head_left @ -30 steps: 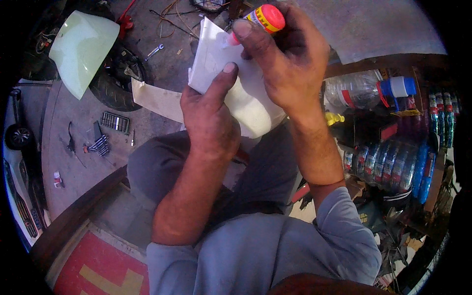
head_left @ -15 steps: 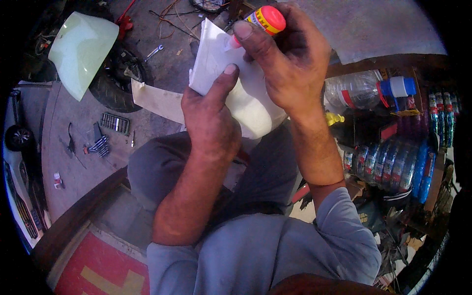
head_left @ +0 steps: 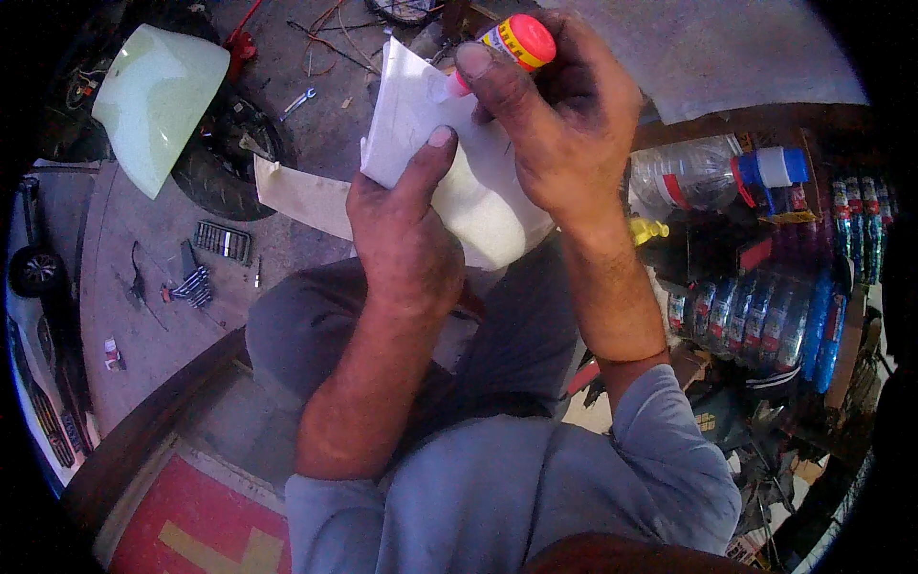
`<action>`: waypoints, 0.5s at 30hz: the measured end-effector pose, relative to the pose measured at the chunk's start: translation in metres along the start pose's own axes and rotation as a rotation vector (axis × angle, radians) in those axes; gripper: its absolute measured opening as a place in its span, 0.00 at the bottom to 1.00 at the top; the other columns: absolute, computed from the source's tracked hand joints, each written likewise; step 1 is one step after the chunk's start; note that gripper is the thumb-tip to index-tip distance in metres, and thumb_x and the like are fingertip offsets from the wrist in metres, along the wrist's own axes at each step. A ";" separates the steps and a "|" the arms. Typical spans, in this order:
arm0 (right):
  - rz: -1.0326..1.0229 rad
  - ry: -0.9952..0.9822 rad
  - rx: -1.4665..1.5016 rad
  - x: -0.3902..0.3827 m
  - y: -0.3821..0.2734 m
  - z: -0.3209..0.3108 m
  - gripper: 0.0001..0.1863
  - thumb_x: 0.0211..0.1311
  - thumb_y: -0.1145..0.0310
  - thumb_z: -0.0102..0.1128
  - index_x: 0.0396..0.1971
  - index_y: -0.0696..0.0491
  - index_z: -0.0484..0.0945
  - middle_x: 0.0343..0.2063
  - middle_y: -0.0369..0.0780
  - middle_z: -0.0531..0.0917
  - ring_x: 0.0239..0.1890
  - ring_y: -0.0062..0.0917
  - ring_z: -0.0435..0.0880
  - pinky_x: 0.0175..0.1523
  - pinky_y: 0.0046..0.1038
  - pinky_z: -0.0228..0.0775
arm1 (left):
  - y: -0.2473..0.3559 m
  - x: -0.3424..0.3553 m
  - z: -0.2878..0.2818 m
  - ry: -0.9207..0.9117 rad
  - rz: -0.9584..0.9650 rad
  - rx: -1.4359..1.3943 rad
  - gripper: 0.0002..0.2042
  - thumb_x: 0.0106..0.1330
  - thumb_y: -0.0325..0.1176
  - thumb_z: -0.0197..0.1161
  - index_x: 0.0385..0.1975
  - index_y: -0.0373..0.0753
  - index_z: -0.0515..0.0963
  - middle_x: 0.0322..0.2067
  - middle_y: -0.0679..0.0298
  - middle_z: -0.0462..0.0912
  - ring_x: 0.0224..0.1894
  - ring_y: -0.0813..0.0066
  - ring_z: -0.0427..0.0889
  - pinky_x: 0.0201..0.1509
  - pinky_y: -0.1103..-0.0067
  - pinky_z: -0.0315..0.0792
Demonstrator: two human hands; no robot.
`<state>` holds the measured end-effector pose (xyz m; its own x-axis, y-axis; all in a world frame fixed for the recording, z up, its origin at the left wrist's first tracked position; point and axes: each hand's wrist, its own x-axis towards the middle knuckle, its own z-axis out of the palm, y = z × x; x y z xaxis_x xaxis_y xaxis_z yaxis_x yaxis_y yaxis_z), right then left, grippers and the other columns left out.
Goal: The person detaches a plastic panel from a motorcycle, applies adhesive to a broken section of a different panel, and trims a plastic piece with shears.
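My left hand is closed on a white plastic panel, its thumb pressed on the pale inner face. The panel is tilted above my lap, and a long pale strip sticks out on the left, behind my hand. Between thumb and fingers, my right hand grips a small glue bottle with a yellow label and a red base. It is held upside down and slanted, so its pinkish nozzle points at the panel's upper part. Whether the tip touches the surface I cannot tell.
A glossy pale green fairing lies by a tyre at left. On the floor are a wrench, a socket set and small tools. Plastic bottles and wrapped rolls crowd the right side.
My left hand and the panel have shifted slightly left. My right hand keeps the glue bottle in nearly the same place, nozzle still toward the panel.
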<state>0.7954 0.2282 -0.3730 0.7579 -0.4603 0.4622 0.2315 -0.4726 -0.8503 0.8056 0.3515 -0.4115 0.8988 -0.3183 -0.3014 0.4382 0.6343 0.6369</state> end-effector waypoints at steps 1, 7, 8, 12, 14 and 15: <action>-0.004 0.000 -0.012 0.000 0.000 0.000 0.15 0.57 0.66 0.71 0.33 0.61 0.76 0.23 0.36 0.77 0.24 0.15 0.73 0.29 0.19 0.66 | 0.000 0.000 0.000 0.004 0.003 -0.002 0.18 0.59 0.24 0.65 0.48 0.26 0.75 0.41 0.54 0.84 0.41 0.64 0.85 0.49 0.71 0.77; 0.006 0.006 0.009 0.000 0.002 0.003 0.14 0.57 0.67 0.71 0.33 0.60 0.76 0.23 0.35 0.77 0.25 0.14 0.73 0.30 0.19 0.66 | 0.001 0.002 -0.006 -0.042 -0.025 0.033 0.21 0.63 0.24 0.61 0.57 0.29 0.69 0.51 0.54 0.79 0.53 0.60 0.80 0.59 0.66 0.74; 0.017 0.001 -0.006 0.000 0.000 0.003 0.14 0.57 0.67 0.71 0.33 0.60 0.76 0.23 0.35 0.77 0.25 0.14 0.73 0.30 0.19 0.67 | 0.001 0.002 -0.006 -0.040 -0.030 0.030 0.21 0.63 0.24 0.61 0.57 0.29 0.69 0.50 0.54 0.79 0.53 0.60 0.80 0.59 0.66 0.74; 0.033 0.001 0.050 -0.001 0.005 0.001 0.13 0.57 0.68 0.71 0.33 0.60 0.76 0.24 0.34 0.77 0.26 0.13 0.73 0.31 0.18 0.67 | 0.003 0.000 -0.003 -0.029 -0.071 0.063 0.21 0.63 0.24 0.61 0.57 0.29 0.69 0.50 0.54 0.80 0.52 0.60 0.81 0.58 0.66 0.75; 0.039 0.008 0.090 -0.001 0.007 0.002 0.13 0.57 0.69 0.71 0.33 0.60 0.76 0.25 0.34 0.77 0.27 0.13 0.73 0.32 0.18 0.67 | 0.003 0.001 -0.003 -0.011 -0.065 0.077 0.21 0.63 0.24 0.61 0.57 0.29 0.70 0.49 0.54 0.80 0.51 0.60 0.81 0.58 0.67 0.75; 0.041 0.012 0.109 -0.001 0.007 0.002 0.12 0.57 0.69 0.71 0.33 0.60 0.77 0.25 0.34 0.77 0.27 0.13 0.74 0.33 0.18 0.67 | 0.002 0.001 -0.003 -0.002 -0.062 0.084 0.21 0.63 0.24 0.61 0.57 0.29 0.70 0.49 0.54 0.80 0.51 0.60 0.81 0.58 0.67 0.75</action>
<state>0.7974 0.2264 -0.3801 0.7610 -0.4870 0.4287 0.2659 -0.3685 -0.8908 0.8077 0.3547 -0.4124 0.8698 -0.3569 -0.3406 0.4906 0.5520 0.6742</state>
